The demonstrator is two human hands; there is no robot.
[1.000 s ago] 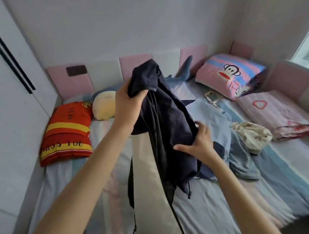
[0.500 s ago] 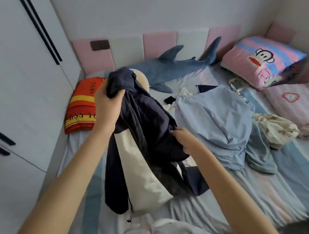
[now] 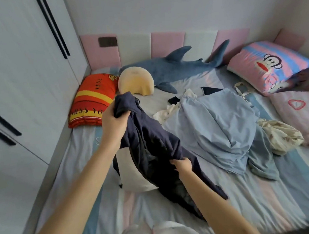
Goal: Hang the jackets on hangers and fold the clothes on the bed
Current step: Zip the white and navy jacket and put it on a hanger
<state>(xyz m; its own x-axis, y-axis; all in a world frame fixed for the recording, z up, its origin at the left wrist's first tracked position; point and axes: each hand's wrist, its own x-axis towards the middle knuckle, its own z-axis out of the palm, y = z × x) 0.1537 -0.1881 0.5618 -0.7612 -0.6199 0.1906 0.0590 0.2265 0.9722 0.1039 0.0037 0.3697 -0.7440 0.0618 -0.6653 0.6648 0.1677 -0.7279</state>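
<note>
Left hand (image 3: 114, 124) fingers clench the bunched top of the navy-and-white fabric jacket (image 3: 154, 151); right hand (image 3: 181, 166) fingers pinch its lower fold above the striped bed (image 3: 273, 199).

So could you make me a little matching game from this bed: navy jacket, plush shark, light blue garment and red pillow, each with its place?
Things:
1 navy jacket
2 plush shark
3 light blue garment
4 red pillow

Places:
A along the headboard
B corner beside the wardrobe
C gripped by left hand and right hand
D spread on the middle of the bed

Pairs: 1-C, 2-A, 3-D, 4-B
</note>
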